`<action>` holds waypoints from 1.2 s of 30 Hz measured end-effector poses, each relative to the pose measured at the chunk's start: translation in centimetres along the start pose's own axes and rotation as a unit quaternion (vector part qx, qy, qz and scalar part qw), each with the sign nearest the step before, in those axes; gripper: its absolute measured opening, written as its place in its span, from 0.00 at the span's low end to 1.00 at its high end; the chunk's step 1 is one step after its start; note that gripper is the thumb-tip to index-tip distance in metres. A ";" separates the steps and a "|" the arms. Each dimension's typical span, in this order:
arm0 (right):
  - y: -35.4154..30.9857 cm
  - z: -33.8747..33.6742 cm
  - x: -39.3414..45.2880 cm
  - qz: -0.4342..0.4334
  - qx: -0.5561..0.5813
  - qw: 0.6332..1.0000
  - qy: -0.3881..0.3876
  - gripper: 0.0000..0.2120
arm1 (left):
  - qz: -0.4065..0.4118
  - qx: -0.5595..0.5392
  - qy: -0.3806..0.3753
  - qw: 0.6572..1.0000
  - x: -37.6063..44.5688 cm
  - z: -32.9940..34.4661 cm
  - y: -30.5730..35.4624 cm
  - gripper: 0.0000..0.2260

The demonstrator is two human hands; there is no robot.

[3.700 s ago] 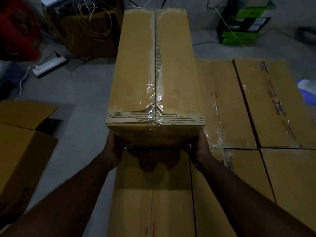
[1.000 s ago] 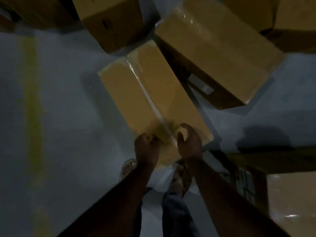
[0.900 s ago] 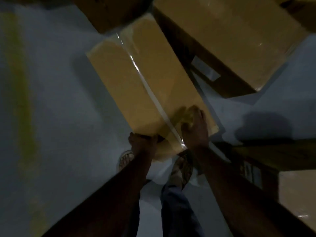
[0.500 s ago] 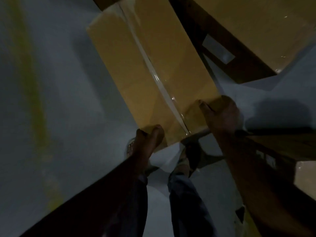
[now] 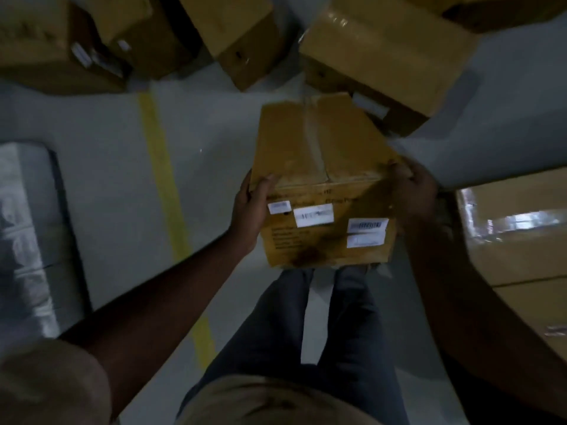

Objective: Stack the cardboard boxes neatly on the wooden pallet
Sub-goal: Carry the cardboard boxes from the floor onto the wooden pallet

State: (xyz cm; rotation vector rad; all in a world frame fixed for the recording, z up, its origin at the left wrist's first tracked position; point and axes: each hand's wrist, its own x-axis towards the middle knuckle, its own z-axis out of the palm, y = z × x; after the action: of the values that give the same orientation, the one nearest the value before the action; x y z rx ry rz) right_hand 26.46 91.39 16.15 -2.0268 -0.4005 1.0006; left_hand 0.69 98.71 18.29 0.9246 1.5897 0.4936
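Observation:
A long taped cardboard box with white labels on its near end hangs above the floor in front of my legs. My left hand grips its left near corner, thumb on the top face. My right hand grips its right near corner. The box tilts, near end toward me. The wooden pallet is not in view.
Several loose cardboard boxes lie on the grey floor at the top of the view. Wrapped stacked boxes stand at the right. A wrapped grey bundle sits at the left. A yellow floor line runs past my legs.
The box lay on the floor with my hands at its near end. Now it is lifted, and my hands hold its two near corners, labelled end facing me.

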 end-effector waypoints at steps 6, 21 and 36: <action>-3.8 -10.5 -14.6 0.020 0.091 0.984 0.151 0.07 | 0.075 0.016 -0.042 0.996 -12.8 1.1 6.1 0.11; 9.0 -38.2 -39.2 0.048 0.274 0.865 0.418 0.08 | 0.156 0.142 -0.340 0.916 -37.2 19.1 3.5 0.38; 19.8 -56.9 -35.5 0.074 0.464 0.707 0.528 0.25 | 0.132 0.242 -0.627 0.729 -45.8 48.9 4.5 0.23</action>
State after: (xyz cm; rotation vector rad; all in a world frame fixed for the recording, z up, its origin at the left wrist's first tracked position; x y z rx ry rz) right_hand 46.41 28.13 38.40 -1.3286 0.7703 -0.0885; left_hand 49.38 57.16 38.46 1.4344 0.2883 -0.4017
